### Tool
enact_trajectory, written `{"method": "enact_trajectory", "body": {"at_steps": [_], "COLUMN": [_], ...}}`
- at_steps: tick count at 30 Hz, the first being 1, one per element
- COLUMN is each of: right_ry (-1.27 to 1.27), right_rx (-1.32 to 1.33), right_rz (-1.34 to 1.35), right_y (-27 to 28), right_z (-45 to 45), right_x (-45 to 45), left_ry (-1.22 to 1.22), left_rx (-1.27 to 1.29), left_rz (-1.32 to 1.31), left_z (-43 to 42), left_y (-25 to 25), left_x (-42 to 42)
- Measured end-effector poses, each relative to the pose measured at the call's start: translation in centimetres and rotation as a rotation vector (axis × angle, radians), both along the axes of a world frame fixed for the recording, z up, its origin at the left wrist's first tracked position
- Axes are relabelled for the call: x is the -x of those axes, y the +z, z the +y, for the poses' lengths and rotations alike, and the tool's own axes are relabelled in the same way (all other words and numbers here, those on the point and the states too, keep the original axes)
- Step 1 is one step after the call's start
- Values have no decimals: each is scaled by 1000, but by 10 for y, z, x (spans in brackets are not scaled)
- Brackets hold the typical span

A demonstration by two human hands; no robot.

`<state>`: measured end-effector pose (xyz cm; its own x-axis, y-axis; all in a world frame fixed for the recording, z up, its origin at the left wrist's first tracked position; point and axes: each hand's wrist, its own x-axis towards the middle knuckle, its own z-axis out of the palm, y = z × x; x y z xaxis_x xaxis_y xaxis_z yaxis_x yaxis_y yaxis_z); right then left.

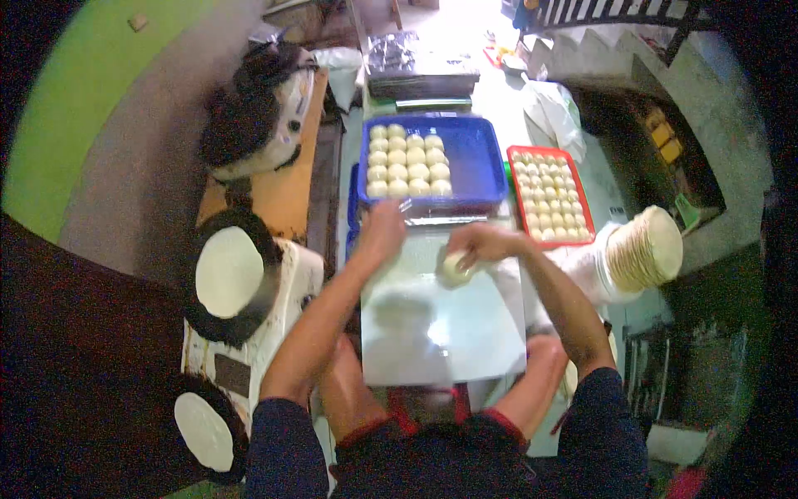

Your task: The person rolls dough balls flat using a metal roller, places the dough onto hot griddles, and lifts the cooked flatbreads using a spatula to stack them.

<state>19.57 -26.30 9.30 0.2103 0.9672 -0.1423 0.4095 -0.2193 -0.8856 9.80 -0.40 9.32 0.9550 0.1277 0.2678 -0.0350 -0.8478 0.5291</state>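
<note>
My right hand is closed on a pale dough ball, held just over a white board in front of my lap. At the near edge of a blue tray, my left hand looks closed, with a small shiny clear strip by its fingers. Whether it grips that strip is hard to make out. Rows of round dough balls fill the left and middle part of the blue tray.
To the right lies a red tray of smaller dough balls, with a stack of flat round sheets nearer me. On my left, two dark round pans hold pale flatbreads. A dark, shiny stack stands behind the blue tray.
</note>
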Motion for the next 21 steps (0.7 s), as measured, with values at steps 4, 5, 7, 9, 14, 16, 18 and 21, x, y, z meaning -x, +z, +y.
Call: {"method": "enact_trajectory", "body": {"at_steps": [4, 5, 7, 9, 14, 16, 18, 21], "right_ry": [-88, -139, -174, -325, -411, -400, -418, -476], "right_rx": [209, 141, 64, 179, 306, 254, 234, 278], "right_rz": [-74, -139, -454, -707, -836, -801, -790, -739], "right_y": [-69, -93, -94, -84, -73, -84, -99, -93], "right_z": [11, 12, 18, 31, 52, 49, 42, 16], "right_x": [88, 95, 117, 161, 187, 178, 179, 205], "left_ry": [-73, -82, -117, -137, -140, -156, -173, -184], "left_rx": [-36, -61, -46, 0, 24, -6, -33, 40], "left_rz": [-149, -145, -207, -215, -149, -120, -188, -114], "left_z": [-18, -23, -28, -37, -47, -47, -48, -45], "left_y": [78, 90, 102, 116, 109, 111, 115, 110], "left_x": [-1, 3, 16, 31, 60, 67, 79, 97]}}
